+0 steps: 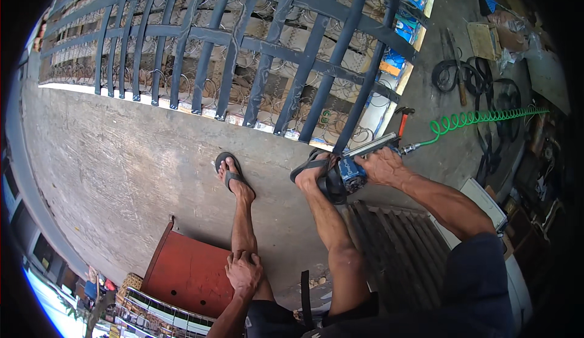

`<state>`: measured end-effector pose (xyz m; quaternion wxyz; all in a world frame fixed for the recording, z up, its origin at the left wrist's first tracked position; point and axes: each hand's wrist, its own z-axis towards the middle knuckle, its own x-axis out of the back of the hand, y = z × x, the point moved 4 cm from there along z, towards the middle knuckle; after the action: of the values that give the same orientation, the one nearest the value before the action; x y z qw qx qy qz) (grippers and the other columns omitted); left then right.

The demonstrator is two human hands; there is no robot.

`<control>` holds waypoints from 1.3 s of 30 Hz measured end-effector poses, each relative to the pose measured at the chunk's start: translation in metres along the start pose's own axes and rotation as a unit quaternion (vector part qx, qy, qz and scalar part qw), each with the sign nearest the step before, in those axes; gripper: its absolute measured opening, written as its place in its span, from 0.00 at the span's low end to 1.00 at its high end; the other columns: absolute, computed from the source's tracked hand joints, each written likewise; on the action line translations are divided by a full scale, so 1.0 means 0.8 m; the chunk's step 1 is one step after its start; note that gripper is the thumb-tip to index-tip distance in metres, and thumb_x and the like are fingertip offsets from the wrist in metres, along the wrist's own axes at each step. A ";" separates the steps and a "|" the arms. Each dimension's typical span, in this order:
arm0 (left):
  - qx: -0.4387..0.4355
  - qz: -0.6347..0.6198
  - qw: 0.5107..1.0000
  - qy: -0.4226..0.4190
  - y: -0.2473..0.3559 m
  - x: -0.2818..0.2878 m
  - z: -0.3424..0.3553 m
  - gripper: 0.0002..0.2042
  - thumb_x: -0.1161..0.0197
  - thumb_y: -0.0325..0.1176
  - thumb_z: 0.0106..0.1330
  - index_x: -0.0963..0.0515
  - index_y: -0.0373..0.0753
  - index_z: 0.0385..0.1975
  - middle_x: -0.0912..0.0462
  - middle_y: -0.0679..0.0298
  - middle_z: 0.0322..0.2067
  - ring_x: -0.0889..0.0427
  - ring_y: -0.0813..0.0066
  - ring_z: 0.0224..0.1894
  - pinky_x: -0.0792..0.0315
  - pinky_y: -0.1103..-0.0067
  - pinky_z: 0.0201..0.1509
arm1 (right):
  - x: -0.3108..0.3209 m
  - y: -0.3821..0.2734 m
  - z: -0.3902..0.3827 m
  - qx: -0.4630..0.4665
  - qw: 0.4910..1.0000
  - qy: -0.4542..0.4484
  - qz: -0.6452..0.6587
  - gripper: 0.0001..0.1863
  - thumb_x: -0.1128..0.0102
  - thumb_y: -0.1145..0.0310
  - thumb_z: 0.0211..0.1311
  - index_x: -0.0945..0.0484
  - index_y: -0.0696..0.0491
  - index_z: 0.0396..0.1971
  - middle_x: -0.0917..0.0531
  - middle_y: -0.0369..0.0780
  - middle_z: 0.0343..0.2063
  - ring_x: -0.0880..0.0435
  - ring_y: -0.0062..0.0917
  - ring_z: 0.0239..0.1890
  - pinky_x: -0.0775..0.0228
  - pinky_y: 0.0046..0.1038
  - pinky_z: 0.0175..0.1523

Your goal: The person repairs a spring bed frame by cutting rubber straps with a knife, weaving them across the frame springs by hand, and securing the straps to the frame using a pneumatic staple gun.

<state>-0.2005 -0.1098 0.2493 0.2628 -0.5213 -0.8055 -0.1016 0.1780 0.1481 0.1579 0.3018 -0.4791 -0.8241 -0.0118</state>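
My right hand (384, 165) is wrapped round a blue-and-silver air stapler (351, 169), which is held beside my right foot at the near right corner of a spring base. A green coiled air hose (480, 117) joins the tool's rear. Bent over my left leg just below the knee, my left hand (243, 272) rests with its fingers somewhat apart and no object in it. Black webbing straps (322, 95) criss-cross over the coil springs (207, 89) of the base. One long strap runs down to the corner by the stapler.
A hammer (404, 119) with an orange-red part lies beyond the stapler. Loops of black strap (480, 76) lie on the floor at right. A red seat (193, 271) stands by my left leg; a dark slatted wooden piece (398, 247) is right of my right leg.
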 end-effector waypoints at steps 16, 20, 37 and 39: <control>0.004 0.020 0.999 -0.032 0.004 -0.004 0.000 0.15 0.41 0.43 0.65 0.15 0.41 0.40 0.18 0.62 0.51 0.24 0.58 0.57 0.28 0.62 0.59 | -0.021 0.020 -0.004 0.010 0.998 0.035 0.051 0.22 0.40 0.70 0.52 0.18 0.47 0.50 0.13 0.50 0.32 0.13 0.49 0.39 0.20 0.47 0.46; 0.019 -0.007 0.999 -0.045 -0.006 -0.007 0.005 0.17 0.43 0.45 0.65 0.15 0.41 0.42 0.18 0.60 0.53 0.26 0.56 0.60 0.30 0.60 0.61 | -0.062 0.047 -0.037 0.028 0.996 -0.027 0.075 0.26 0.39 0.69 0.48 0.18 0.43 0.53 0.13 0.52 0.34 0.13 0.50 0.40 0.22 0.48 0.49; -0.385 -0.032 0.913 0.131 0.269 0.045 0.111 0.25 0.42 0.29 0.66 0.34 0.30 0.63 0.32 0.42 0.63 0.36 0.42 0.69 0.43 0.52 0.72 | -0.167 0.312 -0.024 -0.326 0.922 0.133 0.160 0.46 0.42 0.78 0.53 0.45 0.46 0.75 0.29 0.55 0.62 0.34 0.49 0.68 0.42 0.47 0.72; -0.481 -0.041 0.856 0.182 0.391 0.071 0.164 0.31 0.43 0.30 0.67 0.40 0.32 0.70 0.40 0.43 0.71 0.45 0.42 0.75 0.48 0.55 0.75 | -0.160 0.332 0.002 -0.365 0.900 0.199 0.135 0.46 0.45 0.80 0.57 0.48 0.44 0.77 0.28 0.53 0.58 0.32 0.48 0.66 0.42 0.47 0.72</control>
<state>0.0195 0.1287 0.1346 0.1161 -0.5212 -0.6149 -0.5804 0.4344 0.1922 0.0201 0.2624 -0.6500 -0.6122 -0.3658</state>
